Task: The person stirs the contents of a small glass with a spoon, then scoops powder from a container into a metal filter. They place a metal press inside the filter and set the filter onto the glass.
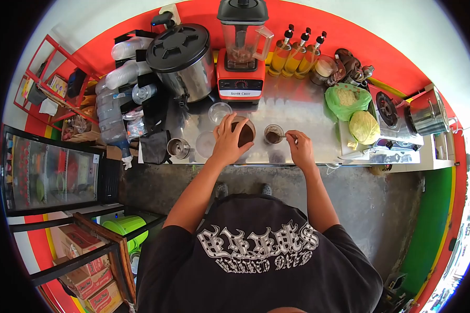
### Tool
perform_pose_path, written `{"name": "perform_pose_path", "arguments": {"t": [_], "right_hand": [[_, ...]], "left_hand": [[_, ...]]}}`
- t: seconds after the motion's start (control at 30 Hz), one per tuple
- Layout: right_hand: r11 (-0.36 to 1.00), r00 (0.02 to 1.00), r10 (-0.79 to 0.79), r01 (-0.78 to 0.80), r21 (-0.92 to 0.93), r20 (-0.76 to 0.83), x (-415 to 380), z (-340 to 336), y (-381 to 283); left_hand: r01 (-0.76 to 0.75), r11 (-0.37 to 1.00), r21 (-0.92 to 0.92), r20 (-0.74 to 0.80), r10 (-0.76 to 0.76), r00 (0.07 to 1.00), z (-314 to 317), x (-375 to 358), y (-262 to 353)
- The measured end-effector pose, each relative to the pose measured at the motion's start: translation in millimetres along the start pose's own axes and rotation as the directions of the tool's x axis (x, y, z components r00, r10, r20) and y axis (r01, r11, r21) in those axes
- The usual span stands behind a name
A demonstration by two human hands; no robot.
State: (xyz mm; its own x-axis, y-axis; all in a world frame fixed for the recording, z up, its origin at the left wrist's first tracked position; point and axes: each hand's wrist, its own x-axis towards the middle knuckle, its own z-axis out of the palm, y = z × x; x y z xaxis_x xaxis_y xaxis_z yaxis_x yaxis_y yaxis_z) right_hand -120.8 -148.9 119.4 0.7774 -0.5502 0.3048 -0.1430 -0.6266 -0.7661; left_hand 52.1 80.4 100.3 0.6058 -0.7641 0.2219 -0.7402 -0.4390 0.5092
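My left hand (230, 140) is wrapped around a round clear container of brown powder (247, 133) on the steel counter. To its right stands a small glass (272, 134) with something dark brown in it. My right hand (301, 148) pinches the thin handle of a spoon (283, 136), whose far end reaches into that glass. The bowl of the spoon cannot be made out. Just behind my left hand is a clear plastic cup (219, 111). A clear round lid (205, 145) lies left of my left hand, and a metal cup (178, 148) stands farther left.
A red blender (240, 78) and a large steel dispenser (185, 73) stand at the back. Three pump bottles (294, 57) line the wall. On the right are a green bag (346, 99), a cabbage (364, 128) and a stove with a pot (428, 115). A dark cloth (155, 147) lies left.
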Motion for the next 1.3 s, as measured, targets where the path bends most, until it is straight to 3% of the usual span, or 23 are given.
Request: {"name": "perform_pose_path", "arguments": {"t": [0.17, 0.23, 0.37, 0.47, 0.53, 0.63, 0.7, 0.83, 0.9, 1.0, 1.1, 1.2, 1.3], "right_hand": [[0.996, 0.995, 0.091, -0.090, 0.027, -0.046, -0.5, -2.0, -5.0], [0.997, 0.997, 0.069, -0.068, -0.024, 0.032, -2.3, -3.9, -3.4], [0.994, 0.989, 0.111, -0.110, 0.021, -0.101, -10.5, -3.7, -7.1], [1.000, 0.999, 0.026, -0.026, -0.002, -0.045, -19.1, -3.7, 0.8], [0.994, 0.988, 0.101, -0.096, 0.048, -0.114, -21.6, -1.5, -0.4], [0.987, 0.988, 0.139, -0.133, 0.087, -0.070, -25.9, -2.2, 4.7], [0.993, 0.995, 0.085, -0.081, 0.088, -0.046, -29.8, -1.0, 13.2], [0.965, 0.979, 0.148, -0.111, 0.238, -0.141, -35.0, 0.9, 10.7], [0.985, 0.991, 0.135, -0.134, 0.110, 0.002, -35.6, -4.3, 12.4], [0.950, 0.972, 0.218, -0.191, 0.249, -0.089, -34.0, 0.1, 9.7], [0.952, 0.970, 0.237, -0.244, 0.186, 0.059, -32.3, -4.8, 12.5], [0.957, 0.976, 0.210, -0.193, 0.217, -0.060, -32.8, -1.5, 17.1], [0.945, 0.961, 0.276, -0.273, 0.178, 0.008, -31.7, -7.1, 14.4]], "left_hand": [[0.000, 1.000, -0.019, -0.001, 0.000, 1.000, -0.2, 0.7, -0.5], [-0.006, 1.000, -0.013, 0.001, 0.006, 1.000, 0.2, 0.3, -1.0], [-0.015, 1.000, -0.011, -0.005, 0.015, 1.000, 2.9, 0.2, -3.3], [-0.025, 1.000, -0.011, -0.011, 0.025, 1.000, 3.1, -0.1, -3.7], [-0.019, 1.000, -0.023, -0.008, 0.019, 1.000, 2.3, 0.5, -3.3], [-0.011, 0.999, -0.043, -0.013, 0.011, 1.000, 1.7, -0.2, -2.8], [-0.010, 0.999, -0.035, -0.008, 0.009, 1.000, 1.6, -0.3, -2.9], [-0.031, 0.999, -0.030, -0.032, 0.030, 0.999, 3.0, -1.5, -5.0], [-0.043, 0.999, -0.031, -0.040, 0.041, 0.998, 3.9, -0.3, -5.2], [-0.039, 0.999, -0.029, -0.041, 0.038, 0.998, 2.2, -0.1, -4.1], [-0.035, 0.999, -0.023, -0.048, 0.034, 0.998, 2.2, -0.4, -4.3], [-0.038, 0.998, -0.045, -0.057, 0.035, 0.998, 1.6, -0.7, -3.2], [-0.027, 0.999, -0.022, -0.052, 0.026, 0.998, 2.1, -0.3, -2.4]]}}
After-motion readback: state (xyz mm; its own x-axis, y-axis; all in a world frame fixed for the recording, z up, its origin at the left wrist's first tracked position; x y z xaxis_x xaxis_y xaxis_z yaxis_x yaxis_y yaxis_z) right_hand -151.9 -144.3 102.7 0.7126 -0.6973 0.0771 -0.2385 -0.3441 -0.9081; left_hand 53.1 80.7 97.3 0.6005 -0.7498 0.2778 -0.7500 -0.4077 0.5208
